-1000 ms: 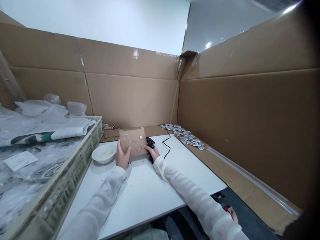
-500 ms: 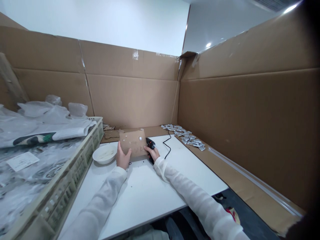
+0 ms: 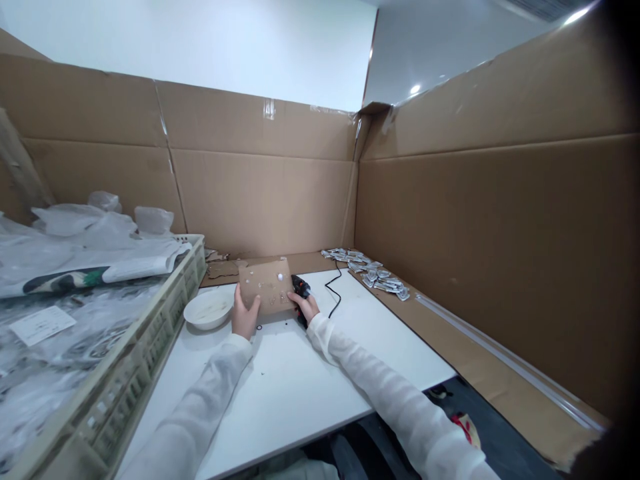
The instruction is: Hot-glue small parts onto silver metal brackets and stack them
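Note:
Between my two hands a piece of brown cardboard (image 3: pixel 265 283) is held up over the white table, tilted toward me. Small clear and whitish bits and one round white spot show on its face. My left hand (image 3: pixel 245 316) grips its lower left corner, thumb across the front. At the right edge my right hand (image 3: pixel 306 307) is closed with the thumb against the cardboard. Beside that hand, partly hidden by it, is a black tool with orange marks (image 3: pixel 301 287); whether the fingers also hold it I cannot tell. A white bowl (image 3: pixel 207 311) stands left of my left hand.
A pale plastic crate (image 3: pixel 170 313) full of clear bags fills the left. Several small silvery packets (image 3: pixel 380 277) lie along the table's right back edge. A black cord (image 3: pixel 334 293) curves over the white table (image 3: pixel 310 387). Cardboard walls (image 3: pixel 270 200) enclose the back and right.
Almost nothing differs. Both hands keep hold of the cardboard in the same place, and the view has shifted only slightly.

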`<state>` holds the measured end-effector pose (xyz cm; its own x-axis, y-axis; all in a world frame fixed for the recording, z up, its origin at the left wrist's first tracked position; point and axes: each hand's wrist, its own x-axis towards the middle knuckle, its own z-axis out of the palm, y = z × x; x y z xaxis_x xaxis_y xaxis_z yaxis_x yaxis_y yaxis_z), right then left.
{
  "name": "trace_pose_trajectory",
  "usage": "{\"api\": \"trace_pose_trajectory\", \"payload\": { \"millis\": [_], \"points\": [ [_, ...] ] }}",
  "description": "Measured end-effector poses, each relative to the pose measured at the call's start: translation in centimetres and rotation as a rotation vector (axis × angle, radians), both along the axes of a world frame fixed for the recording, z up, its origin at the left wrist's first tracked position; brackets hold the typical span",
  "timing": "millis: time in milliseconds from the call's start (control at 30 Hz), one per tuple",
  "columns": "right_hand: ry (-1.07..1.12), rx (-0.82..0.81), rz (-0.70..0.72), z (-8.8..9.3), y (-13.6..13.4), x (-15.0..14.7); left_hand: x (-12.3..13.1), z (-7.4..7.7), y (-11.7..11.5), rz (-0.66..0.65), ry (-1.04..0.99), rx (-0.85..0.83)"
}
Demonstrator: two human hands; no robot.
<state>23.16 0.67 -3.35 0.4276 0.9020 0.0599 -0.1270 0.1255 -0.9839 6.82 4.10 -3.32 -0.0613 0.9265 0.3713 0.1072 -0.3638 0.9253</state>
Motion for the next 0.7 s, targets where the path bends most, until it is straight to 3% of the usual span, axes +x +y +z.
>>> {"api": "trace_pose_trajectory", "payload": {
  "millis": [200,333,500,700],
  "points": [
    [-0.082,-0.012,0.002,0.3,-0.4,-0.2,-0.3,0.4,-0.2,0.069,0.139,-0.044],
    [-0.211,0.125,0.04,0.6,-0.7,-0.3,-0.5,1.5,-1.2,0.155,0.351,-0.163],
    [-0.342,0.194,0.032,0.8,-1.0,-0.5,-0.2,2.6,-2.5,0.184,0.499,-0.104],
    [-0.399,0.255,-0.008,1.4,-1.8,-0.9,-0.6,2.5,-2.2,0.171,0.601,-0.098]
  ]
}}
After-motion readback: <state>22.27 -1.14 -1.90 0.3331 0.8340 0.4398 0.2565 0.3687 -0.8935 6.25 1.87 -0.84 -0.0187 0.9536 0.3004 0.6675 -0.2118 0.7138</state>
